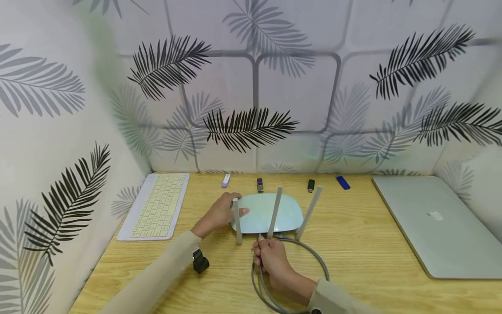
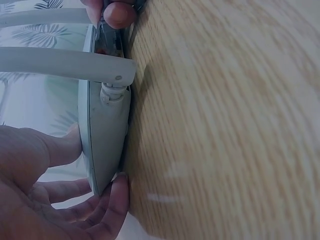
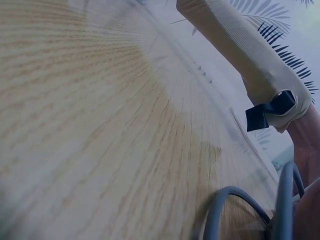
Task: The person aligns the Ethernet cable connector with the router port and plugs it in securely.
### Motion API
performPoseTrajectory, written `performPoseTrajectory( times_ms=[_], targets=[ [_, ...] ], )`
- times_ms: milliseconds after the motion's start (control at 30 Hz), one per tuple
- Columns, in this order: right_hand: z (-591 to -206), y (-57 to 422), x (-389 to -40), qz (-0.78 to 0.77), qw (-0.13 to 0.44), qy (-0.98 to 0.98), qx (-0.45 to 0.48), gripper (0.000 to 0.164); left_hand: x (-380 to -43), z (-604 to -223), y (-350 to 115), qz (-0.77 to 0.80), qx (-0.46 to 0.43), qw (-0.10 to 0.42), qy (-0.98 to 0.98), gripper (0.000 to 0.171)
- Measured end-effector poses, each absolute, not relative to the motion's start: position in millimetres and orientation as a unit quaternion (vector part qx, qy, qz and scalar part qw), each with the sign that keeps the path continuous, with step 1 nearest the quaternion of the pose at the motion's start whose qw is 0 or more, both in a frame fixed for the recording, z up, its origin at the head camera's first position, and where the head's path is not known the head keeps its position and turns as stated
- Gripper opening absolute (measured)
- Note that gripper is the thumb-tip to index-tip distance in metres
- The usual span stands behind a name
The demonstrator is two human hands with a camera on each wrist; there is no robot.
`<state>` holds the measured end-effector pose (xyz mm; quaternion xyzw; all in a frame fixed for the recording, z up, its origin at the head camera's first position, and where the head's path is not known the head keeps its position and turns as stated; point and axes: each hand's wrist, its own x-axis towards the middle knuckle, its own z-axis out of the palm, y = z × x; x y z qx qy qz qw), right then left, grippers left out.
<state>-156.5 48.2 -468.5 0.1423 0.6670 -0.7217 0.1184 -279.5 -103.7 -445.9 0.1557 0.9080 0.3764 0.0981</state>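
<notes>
A white Wi-Fi router (image 1: 270,211) with three upright antennas lies on the wooden table, its port side toward me. My left hand (image 1: 223,213) grips its left end; in the left wrist view the thumb presses the top face and the fingers curl under the edge. At the port side, my right hand (image 1: 274,261) pinches the end of a grey network cable (image 1: 322,261) between thumb and fingers. The plug is right at the ports, partly hidden by the fingertips. The cable loops on the table around that hand, and its other end meets the router near the right antenna.
Left of the router lies a white keyboard (image 1: 158,207). Along the back sit a white-and-purple USB stick (image 1: 225,180), a purple-and-silver one (image 1: 260,185), a black one (image 1: 311,186) and a blue one (image 1: 343,182). A closed silver laptop (image 1: 439,235) is at the right.
</notes>
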Motion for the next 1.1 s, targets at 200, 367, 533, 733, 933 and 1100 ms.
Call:
performPoseTrajectory(
  times_ms=[200,367,533,733,933,1100],
  targets=[
    [-468,47,-158,-0.717,0.116,0.672,0.142,0.033,-282,-445,-103,0.366,0.152,0.098,0.913,0.056],
    [-466,48,-160,-0.725,0.128,0.66,0.149,0.031,-285,-447,-104,0.357,0.158,0.089,0.916,0.055],
    [-467,50,-159,-0.732,0.137,0.65,0.152,0.03,-288,-446,-104,0.35,0.176,0.104,0.914,0.054],
    [-469,48,-159,-0.735,0.126,0.652,0.14,0.031,-293,-443,-108,0.359,0.185,0.141,0.904,0.057],
    [-471,45,-157,-0.762,0.118,0.62,0.143,0.03,-295,-441,-107,0.363,0.188,0.157,0.899,0.056],
    [-471,44,-157,-0.781,0.115,0.595,0.153,0.028,-297,-445,-105,0.363,0.192,0.154,0.899,0.058]
  ],
)
